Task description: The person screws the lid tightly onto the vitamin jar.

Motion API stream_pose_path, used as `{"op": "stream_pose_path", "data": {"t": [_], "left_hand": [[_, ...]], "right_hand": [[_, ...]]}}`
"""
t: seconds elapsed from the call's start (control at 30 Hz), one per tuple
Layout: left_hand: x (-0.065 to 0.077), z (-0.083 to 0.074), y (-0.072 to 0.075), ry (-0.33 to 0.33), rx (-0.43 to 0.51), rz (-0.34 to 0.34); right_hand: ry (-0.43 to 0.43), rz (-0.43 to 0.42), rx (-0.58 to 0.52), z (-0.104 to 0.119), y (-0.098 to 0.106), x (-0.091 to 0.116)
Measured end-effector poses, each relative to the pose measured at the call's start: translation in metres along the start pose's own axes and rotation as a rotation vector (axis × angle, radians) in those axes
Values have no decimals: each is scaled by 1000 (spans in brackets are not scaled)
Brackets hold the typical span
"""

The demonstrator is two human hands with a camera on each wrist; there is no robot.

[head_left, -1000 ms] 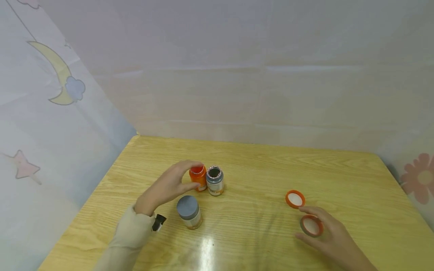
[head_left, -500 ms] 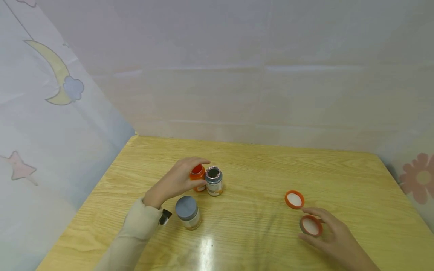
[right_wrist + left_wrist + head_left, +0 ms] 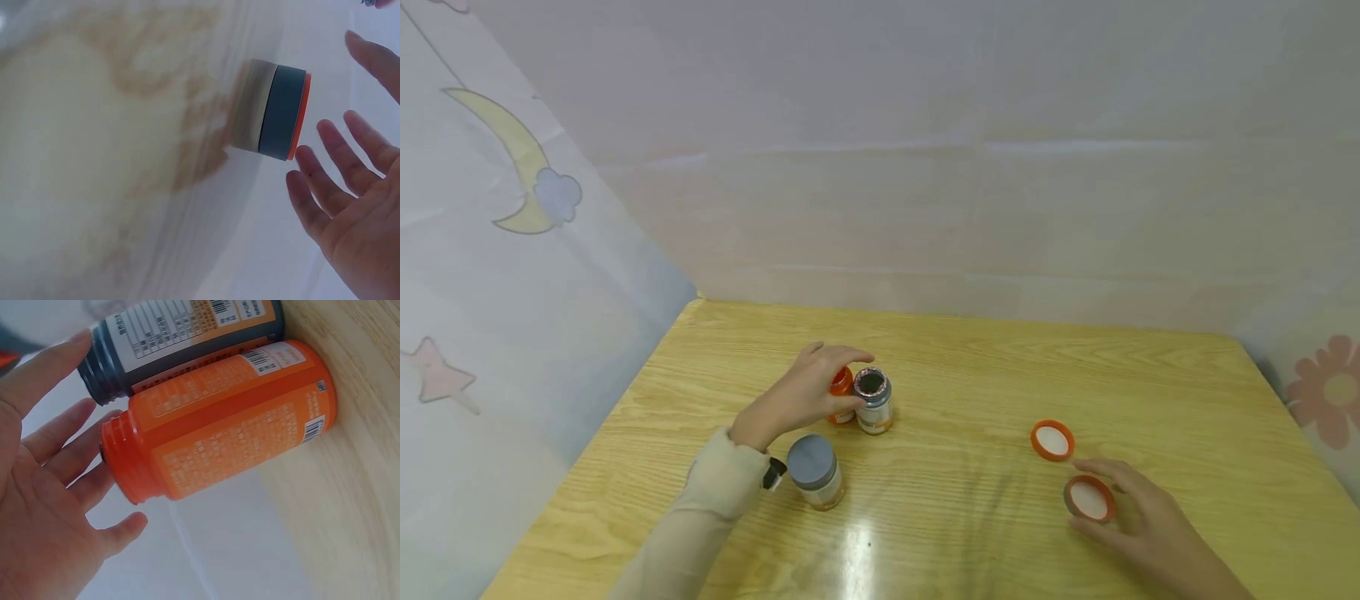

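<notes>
Left hand (image 3: 805,393) has its thumb and fingers spread apart at the neck of an uncapped grey plastic bottle with a white label (image 3: 876,418); can't tell if skin's actually touching it. An uncapped orange plastic bottle (image 3: 219,419) stands right up against that one, partly hidden by the hand in the head view. 1 capped grey plastic jar (image 3: 814,471) sits closer to the person. Right hand (image 3: 1138,523) is loosely spread too, not gripping, beside 1 round grey lid with an orange rim (image 3: 1090,498) on the yellowish wood table (image 3: 955,379). 1 round orange lid (image 3: 1052,440) lies just past it, white inside up.
</notes>
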State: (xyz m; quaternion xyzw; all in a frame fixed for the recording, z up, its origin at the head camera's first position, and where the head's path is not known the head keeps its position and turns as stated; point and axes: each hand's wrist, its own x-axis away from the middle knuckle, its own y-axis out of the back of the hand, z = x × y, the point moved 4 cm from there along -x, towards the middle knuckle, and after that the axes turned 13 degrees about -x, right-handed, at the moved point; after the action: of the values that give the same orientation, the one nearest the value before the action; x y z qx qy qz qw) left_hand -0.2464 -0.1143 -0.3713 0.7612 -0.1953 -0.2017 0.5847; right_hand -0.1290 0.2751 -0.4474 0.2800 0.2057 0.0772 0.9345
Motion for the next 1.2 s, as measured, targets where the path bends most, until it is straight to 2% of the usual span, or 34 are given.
{"op": "stream_pose_path", "data": {"t": [0.23,0.6,0.93,1.2], "left_hand": [[-3,3,-6,10,-9,23],[-6,3,-12,29,8,85],[-7,3,-16,52,5,98],[-8,4,-19,52,-12,81]], "right_hand": [[-50,33,35,-6,3,2],[-24,45,124,-17,4,2],[-89,78,143,-21,5,3],[-136,88,170,-23,5,4]]}}
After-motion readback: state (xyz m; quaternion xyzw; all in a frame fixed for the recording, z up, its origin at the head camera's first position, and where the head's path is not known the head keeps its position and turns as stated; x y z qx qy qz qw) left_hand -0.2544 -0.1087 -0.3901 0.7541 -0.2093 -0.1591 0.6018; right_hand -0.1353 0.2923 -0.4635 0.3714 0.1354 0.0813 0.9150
